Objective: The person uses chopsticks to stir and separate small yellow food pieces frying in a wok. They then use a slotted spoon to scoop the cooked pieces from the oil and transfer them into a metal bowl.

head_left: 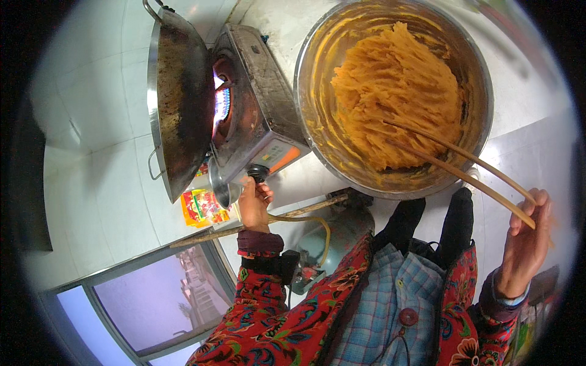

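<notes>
My left hand (256,203) grips the black control knob (258,173) on the front of a metal gas stove (256,78). Blue flames (222,107) burn at the burner, beside a dark wok (183,100) with a bright rim. A large steel basin (316,132) holds a mound of orange-yellow dough-like mash (396,91), and its walls are smeared with the same stuff. Two long wooden chopsticks (462,174) lean out of the mash over the rim. Their upper ends overlap the fingers of my right hand (524,242); whether it grips them is unclear.
Below the stove stands a greenish gas cylinder (329,244) with a yellow hose (327,233). A wooden stick (201,238) runs behind my left wrist. Colourful packets (203,208) lie by a small metal bowl (222,185). A window (160,297) is at lower left.
</notes>
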The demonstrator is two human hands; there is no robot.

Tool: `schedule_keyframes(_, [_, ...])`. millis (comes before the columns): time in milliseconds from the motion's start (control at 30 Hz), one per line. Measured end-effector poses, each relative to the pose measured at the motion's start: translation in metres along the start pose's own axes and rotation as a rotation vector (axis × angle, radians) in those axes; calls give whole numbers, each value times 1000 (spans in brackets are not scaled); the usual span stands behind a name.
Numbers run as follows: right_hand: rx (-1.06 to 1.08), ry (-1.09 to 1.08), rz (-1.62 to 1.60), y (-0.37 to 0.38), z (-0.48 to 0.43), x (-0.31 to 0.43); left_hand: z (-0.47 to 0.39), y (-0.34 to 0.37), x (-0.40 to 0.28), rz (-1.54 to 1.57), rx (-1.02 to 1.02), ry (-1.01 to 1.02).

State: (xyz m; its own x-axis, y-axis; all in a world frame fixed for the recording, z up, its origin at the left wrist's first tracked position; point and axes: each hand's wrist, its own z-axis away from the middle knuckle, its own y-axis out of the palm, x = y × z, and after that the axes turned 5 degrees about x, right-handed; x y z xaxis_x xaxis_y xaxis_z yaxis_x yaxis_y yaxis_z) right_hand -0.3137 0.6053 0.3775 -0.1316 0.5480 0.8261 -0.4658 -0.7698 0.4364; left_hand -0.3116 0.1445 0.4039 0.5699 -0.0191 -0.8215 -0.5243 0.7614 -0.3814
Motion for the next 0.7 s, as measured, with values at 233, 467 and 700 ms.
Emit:
schedule_keyframes(233, [8,9,5,-4,-1,0,-1,0,-1,51,5,-8])
schedule_keyframes(467, [-13,19,4,-1,-1,1,-2,0,0,87,5,-15])
schedule_keyframes(700, [-6,10,28,0,-1,3,-3,-2,2,118,17,-12])
